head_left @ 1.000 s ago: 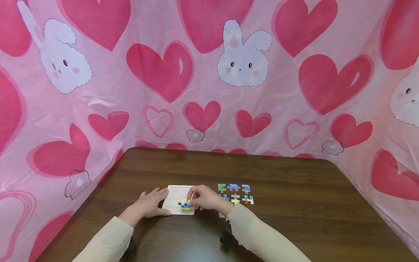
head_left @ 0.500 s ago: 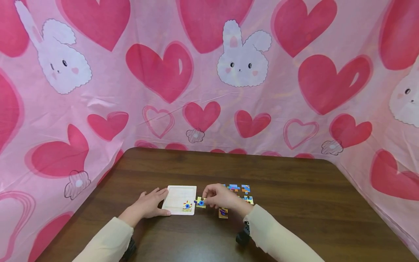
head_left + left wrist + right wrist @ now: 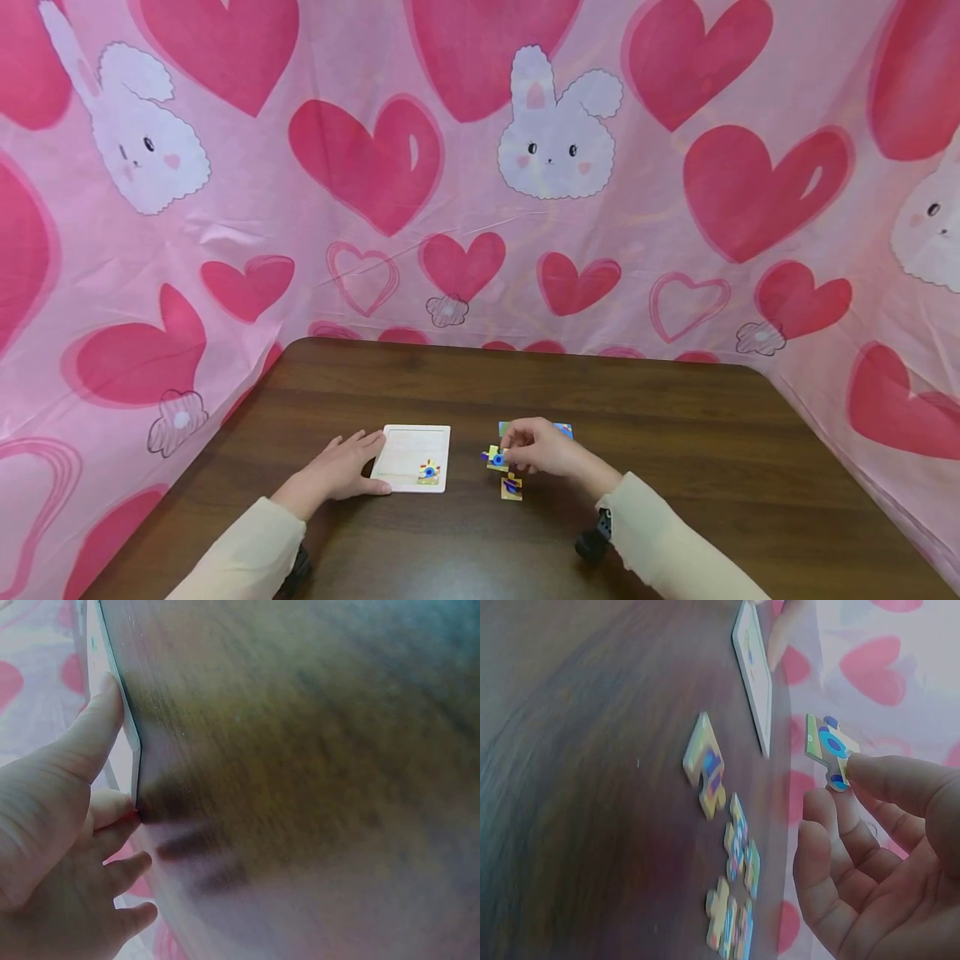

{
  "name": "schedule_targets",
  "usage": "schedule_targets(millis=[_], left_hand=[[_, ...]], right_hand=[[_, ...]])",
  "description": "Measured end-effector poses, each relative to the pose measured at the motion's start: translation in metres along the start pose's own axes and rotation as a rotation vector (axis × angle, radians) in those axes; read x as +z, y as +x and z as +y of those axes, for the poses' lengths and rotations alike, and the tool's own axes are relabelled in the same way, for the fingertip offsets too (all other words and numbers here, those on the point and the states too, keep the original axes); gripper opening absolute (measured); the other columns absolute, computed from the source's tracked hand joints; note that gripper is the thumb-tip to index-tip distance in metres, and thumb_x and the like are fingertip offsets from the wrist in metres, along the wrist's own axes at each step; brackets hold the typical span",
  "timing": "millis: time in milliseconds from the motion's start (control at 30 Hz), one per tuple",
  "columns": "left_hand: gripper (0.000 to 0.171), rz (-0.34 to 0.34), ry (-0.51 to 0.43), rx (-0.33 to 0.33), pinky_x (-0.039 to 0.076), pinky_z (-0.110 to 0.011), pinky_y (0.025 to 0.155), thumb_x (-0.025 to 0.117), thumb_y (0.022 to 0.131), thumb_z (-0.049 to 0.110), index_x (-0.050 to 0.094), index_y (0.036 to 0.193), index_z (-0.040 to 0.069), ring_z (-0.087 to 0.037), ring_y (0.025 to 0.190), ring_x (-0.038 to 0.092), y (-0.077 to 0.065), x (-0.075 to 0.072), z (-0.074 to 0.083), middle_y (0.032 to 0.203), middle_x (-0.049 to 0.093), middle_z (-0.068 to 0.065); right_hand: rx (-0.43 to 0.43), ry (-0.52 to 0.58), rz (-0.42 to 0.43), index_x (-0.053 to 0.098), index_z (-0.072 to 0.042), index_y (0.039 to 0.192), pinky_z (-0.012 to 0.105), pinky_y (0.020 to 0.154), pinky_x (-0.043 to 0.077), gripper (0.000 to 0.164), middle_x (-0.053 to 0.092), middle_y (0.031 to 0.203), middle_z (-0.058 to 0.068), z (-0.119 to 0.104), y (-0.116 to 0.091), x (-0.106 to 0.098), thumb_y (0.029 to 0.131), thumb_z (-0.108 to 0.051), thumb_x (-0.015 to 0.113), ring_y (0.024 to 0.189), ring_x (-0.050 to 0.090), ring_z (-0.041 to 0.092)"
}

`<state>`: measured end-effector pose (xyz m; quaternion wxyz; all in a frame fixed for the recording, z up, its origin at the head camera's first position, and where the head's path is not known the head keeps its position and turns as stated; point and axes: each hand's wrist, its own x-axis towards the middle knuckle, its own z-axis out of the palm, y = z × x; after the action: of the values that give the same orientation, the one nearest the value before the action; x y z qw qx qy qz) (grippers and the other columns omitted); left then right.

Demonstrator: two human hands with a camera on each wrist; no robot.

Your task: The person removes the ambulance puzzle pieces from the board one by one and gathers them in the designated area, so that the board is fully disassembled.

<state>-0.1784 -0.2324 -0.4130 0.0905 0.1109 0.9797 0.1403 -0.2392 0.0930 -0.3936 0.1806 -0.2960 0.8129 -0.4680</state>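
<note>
My right hand (image 3: 551,450) pinches a yellow jigsaw puzzle piece (image 3: 831,744) with a blue ring on it, lifted above the table between thumb and fingertips. My left hand (image 3: 339,468) rests at the left side of a pale square puzzle tray (image 3: 397,454), its thumb and extended fingers touching the edge. One yellow piece with a blue ring (image 3: 429,472) lies in the tray's near right corner. Below my right hand, a tan and purple piece (image 3: 512,488) lies on the table. Further loose pieces (image 3: 737,836) are partly hidden by that hand in the head view.
The dark wooden table (image 3: 675,467) carries the tray and the loose pieces. Behind it hangs a pink cloth (image 3: 480,208) with hearts and rabbits. Black wrist devices (image 3: 594,543) sit under both sleeves.
My right hand has moved from above the tray to the right, over the loose pieces, carrying the puzzle piece. The left hand has stayed at the tray.
</note>
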Motion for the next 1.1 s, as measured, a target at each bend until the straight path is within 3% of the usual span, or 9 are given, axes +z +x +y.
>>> schedule_targets(millis=[467, 933, 1100], left_hand=[[0.086, -0.004, -0.002, -0.005, 0.015, -0.059, 0.102, 0.070, 0.073, 0.050, 0.042, 0.135, -0.003, -0.041, 0.130, 0.027, 0.000, 0.001, 0.000, 0.140, 0.038, -0.018], [0.087, 0.001, 0.011, 0.000, 0.015, -0.061, 0.101, 0.070, 0.073, 0.051, 0.042, 0.135, -0.003, -0.042, 0.129, 0.027, 0.000, 0.001, -0.001, 0.139, 0.038, -0.019], [0.087, 0.001, 0.003, -0.003, 0.015, -0.061, 0.101, 0.071, 0.073, 0.050, 0.042, 0.135, -0.003, -0.042, 0.129, 0.027, -0.001, 0.001, -0.001, 0.139, 0.039, -0.019]], right_hand=[[0.048, -0.050, 0.010, 0.061, -0.004, 0.084, 0.033, 0.049, 0.047, 0.008, 0.055, 0.066, 0.003, 0.023, -0.025, -0.023, 0.084, -0.009, 0.067, 0.057, 0.052, 0.016], [0.105, -0.091, -0.052, 0.061, -0.006, 0.080, 0.030, 0.045, 0.044, 0.006, 0.058, 0.065, 0.005, 0.037, -0.038, -0.024, 0.084, -0.007, 0.066, 0.052, 0.049, 0.015], [0.101, -0.161, -0.046, 0.062, -0.007, 0.078, 0.028, 0.043, 0.042, 0.007, 0.057, 0.061, 0.003, 0.041, -0.037, -0.022, 0.084, -0.006, 0.066, 0.050, 0.047, 0.013]])
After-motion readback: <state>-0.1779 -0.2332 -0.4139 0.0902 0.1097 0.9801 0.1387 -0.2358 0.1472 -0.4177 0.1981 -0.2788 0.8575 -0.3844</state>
